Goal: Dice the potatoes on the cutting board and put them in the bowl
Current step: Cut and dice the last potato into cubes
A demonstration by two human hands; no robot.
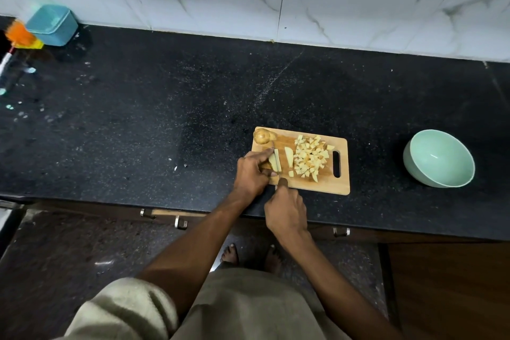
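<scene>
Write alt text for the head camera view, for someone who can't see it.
A person slices a potato piece on a wooden cutting board, left hand holding it, right hand gripping the knife. Diced potato is piled on the board; an empty green bowl sits to the right.

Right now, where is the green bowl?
In the head view the green bowl sits empty on the black counter, right of the cutting board, apart from it.
</scene>
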